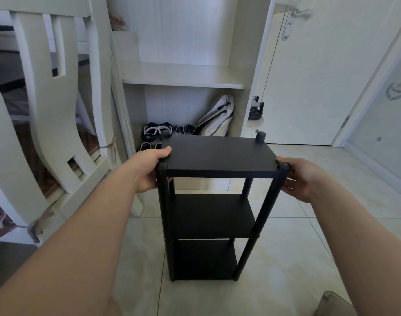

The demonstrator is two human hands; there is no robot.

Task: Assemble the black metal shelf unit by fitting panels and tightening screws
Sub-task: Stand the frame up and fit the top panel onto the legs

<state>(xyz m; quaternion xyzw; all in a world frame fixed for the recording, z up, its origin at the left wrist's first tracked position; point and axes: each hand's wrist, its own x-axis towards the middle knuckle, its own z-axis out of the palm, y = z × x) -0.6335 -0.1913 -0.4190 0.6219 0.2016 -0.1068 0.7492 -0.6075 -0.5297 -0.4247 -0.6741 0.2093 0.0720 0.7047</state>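
A black shelf unit point(217, 153) stands upright on the tiled floor, with three panels stacked between four black corner posts. My left hand point(149, 169) grips the top panel's near left corner, thumb on top and fingers curled round the post below. My right hand point(297, 179) holds the near right corner, thumb touching the panel's edge and fingers wrapped behind the post. A round black cap point(261, 136) sticks up at the far right corner; another shows at the far left corner point(165, 134).
An open white cupboard point(183, 80) stands right behind the unit, with shoes point(157, 131) and a light bag point(217, 117) on its floor. A white wooden frame point(51, 106) leans at the left. A white door point(309, 71) stands at the right.
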